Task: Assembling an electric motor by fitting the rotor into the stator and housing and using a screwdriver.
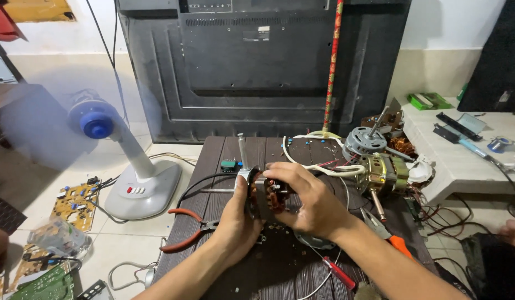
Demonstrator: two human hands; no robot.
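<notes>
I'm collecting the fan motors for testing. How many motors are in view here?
3: one motor held in both hands, a brass-coloured motor right of it, a grey motor behind that. More may be hidden in the clutter.

1. Motor stator [267, 194] showed coppery windings and a shiny metal frame.
2. Table [224, 161] was dark, matt, grooved wood-look board.
3. Pliers [186, 230] had orange rubbery grips.
4. Fan base [143, 191] was smooth white plastic.

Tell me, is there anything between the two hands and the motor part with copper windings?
Nothing visible. The left hand and the right hand both hold the motor part directly, above the dark table. The pliers lie off to the left.
</notes>
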